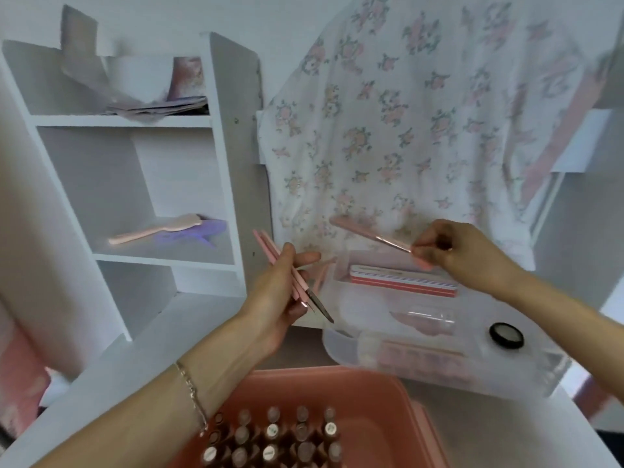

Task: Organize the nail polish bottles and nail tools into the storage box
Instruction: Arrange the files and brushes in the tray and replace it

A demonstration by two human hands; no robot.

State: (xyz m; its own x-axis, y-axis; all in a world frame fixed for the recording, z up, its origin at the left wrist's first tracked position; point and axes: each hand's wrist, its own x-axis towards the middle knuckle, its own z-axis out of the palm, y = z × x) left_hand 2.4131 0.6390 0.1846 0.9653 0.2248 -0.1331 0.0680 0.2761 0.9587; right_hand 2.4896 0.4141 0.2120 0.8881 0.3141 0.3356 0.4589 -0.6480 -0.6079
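Note:
My left hand (282, 292) grips a bundle of thin pink nail tools (270, 249) with metal tips, held above the desk left of the clear tray. My right hand (462, 253) pinches the tip of one more pink nail tool (366, 233), lifted over the clear plastic tray (526, 369). That tray holds pink and white nail files (398, 280), a clear tube (427, 319) and a row of pink items. At the bottom sits the pink storage box (381, 396) with several nail polish bottles (273, 437) standing in rows.
A small round black jar (506, 335) lies on the tray's right side. A white shelf unit (135, 184) at left holds a pink brush (155, 228) and a purple item. A floral cloth (422, 123) hangs behind the tray.

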